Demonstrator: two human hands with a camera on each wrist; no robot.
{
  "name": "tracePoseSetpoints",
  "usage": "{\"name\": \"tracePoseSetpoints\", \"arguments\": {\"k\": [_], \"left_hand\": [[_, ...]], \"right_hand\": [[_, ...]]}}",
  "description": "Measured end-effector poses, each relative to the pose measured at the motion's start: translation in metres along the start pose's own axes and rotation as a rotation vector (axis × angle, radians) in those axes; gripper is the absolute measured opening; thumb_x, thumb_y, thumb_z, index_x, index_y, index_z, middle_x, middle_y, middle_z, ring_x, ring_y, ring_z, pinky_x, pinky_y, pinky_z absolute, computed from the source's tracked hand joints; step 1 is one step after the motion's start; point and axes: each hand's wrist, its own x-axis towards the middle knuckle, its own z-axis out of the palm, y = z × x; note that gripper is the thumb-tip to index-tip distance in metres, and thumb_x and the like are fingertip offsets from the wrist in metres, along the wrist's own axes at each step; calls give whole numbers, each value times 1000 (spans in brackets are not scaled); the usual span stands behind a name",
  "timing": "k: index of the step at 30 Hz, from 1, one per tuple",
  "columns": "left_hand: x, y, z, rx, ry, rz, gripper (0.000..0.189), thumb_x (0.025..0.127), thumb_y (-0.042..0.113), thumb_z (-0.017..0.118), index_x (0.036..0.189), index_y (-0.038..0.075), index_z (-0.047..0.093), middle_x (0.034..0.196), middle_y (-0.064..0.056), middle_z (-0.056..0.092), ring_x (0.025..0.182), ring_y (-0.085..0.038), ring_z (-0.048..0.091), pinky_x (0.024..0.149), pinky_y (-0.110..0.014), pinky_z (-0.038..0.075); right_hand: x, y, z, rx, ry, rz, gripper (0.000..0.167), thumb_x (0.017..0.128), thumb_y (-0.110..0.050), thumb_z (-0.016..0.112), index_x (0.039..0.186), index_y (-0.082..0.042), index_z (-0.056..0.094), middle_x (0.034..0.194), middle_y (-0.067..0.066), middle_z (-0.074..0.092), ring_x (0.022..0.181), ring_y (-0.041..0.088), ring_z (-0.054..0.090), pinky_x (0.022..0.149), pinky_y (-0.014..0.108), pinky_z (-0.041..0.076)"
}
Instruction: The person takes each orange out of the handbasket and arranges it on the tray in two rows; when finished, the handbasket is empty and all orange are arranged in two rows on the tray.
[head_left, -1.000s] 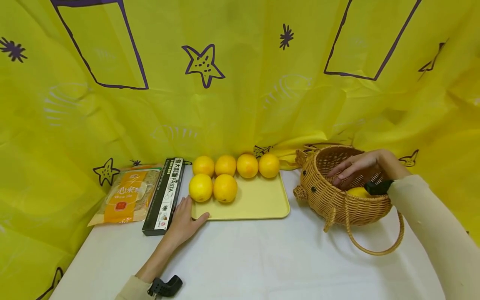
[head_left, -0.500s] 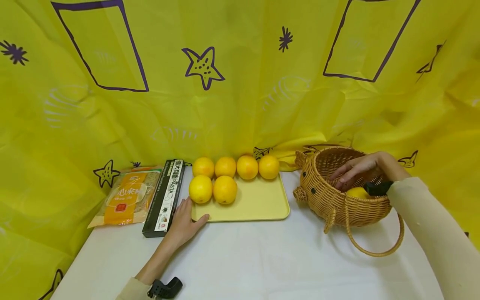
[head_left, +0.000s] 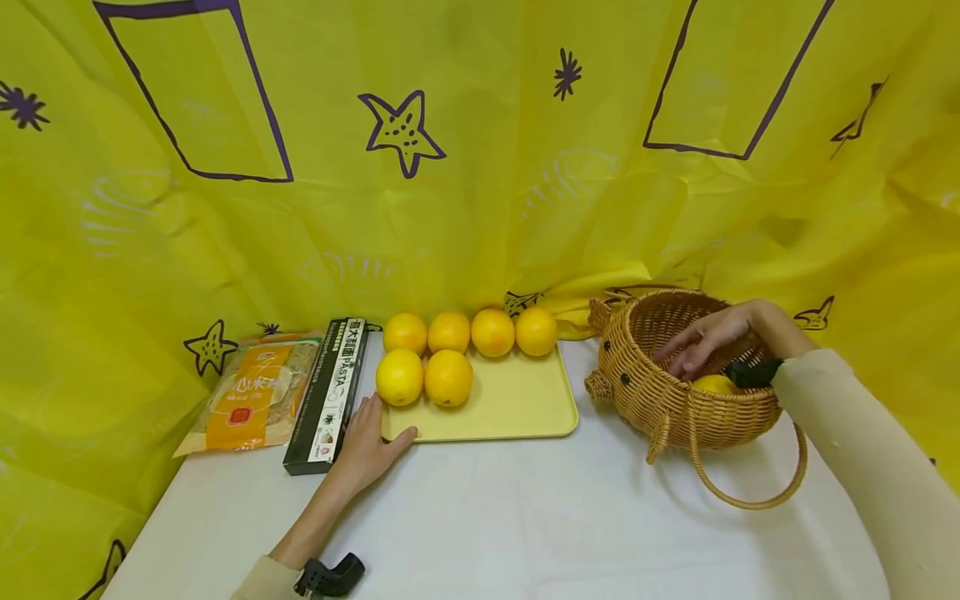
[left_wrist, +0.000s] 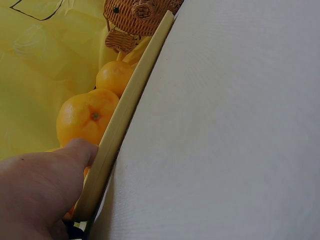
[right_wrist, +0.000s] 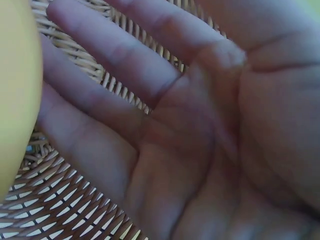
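Note:
My left hand (head_left: 369, 448) lies at the near left corner of a yellow tray (head_left: 528, 400). Its fingers stretch along the left side, and the thumb (left_wrist: 80, 150) touches the front rim. Several oranges (head_left: 449, 378) sit on the tray in two rows. On the right, my right hand (head_left: 716, 333) reaches into a pig-shaped wicker basket (head_left: 675, 412). In the right wrist view its fingers (right_wrist: 125, 55) extend, spread, against the woven wall, with the palm bare. A smooth yellow fruit (head_left: 715, 384) is in the basket beneath the wrist; its kind is unclear.
Left of the tray lie a black and white pasta box (head_left: 327, 400) and a clear, orange-labelled bag of noodles (head_left: 251, 396). The basket's handle (head_left: 750, 505) hangs over the white tabletop (head_left: 540, 521). A yellow printed curtain (head_left: 480, 208) stands behind.
My right hand has shifted slightly inside the basket. The left hand, tray and oranges keep their places; the head view has moved a little.

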Motion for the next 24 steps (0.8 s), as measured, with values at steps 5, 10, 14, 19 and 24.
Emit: {"name": "tracePoseSetpoints", "arguments": {"k": [5,10,14,19,24], "left_hand": [[0,1,-1,-3,1,2,90,91,37,63,150,-12,16,156,-32,19,147,-48,11,120,-60,11],[0,2,-3,-3,2,1,90,91,38,63,150,-11,15,157,-32,18,147,-48,11,120,-60,11],[-1,3,-3,-4,6,7,90,91,38,63,150,-11,16,156,-32,19,147,-48,11,120,-60,11],[-2,2,-2,-7,12,10,90,91,38,63,150,-12,16,156,-33,19,147,-49,12,120,-60,11],[-2,0,0,-11,-1,-2,91,91,38,63,150,-12,14,157,-32,17,148,-48,10,120,-60,10]], "right_hand": [[-1,0,-1,-9,6,42,66,101,-4,44,150,13,2,130,2,63,120,12,60,104,28,48],[-2,0,-1,-54,11,84,63,100,-4,45,149,13,9,132,5,63,119,12,61,103,27,48],[-2,-1,0,-121,75,147,61,98,-8,52,148,11,24,134,10,60,120,13,59,102,27,48],[0,0,5,-176,160,233,59,93,-13,60,146,2,38,134,8,59,123,17,55,104,32,47],[1,0,9,-173,183,275,59,91,-14,64,144,0,41,132,6,60,122,18,54,105,34,46]]}}
